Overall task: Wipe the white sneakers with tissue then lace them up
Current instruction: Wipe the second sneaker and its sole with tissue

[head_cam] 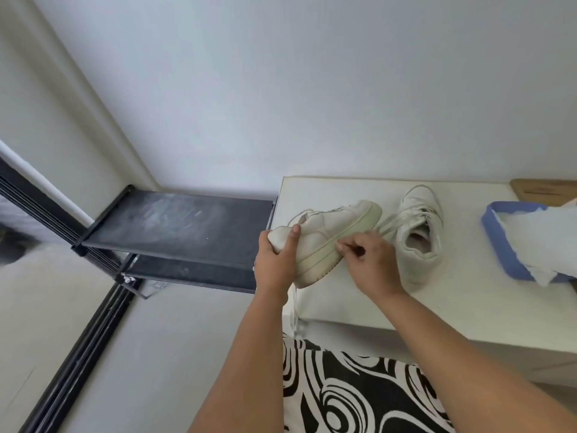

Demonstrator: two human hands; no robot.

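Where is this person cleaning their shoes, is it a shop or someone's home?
Most likely a home, perhaps an entryway or a corner of a room. A low black shoe rack stands against plain white walls, two white sneakers sit on a small white table, and a blue tissue pack lies beside them.

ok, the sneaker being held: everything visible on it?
The held sneaker is off-white, leather-look, with a thick, slightly yellowed sole facing the camera. It is tipped on its side over the white table. The left hand grips one end; the right hand pinches at the sole edge. A loose lace hangs below. Apart from the second sneaker.
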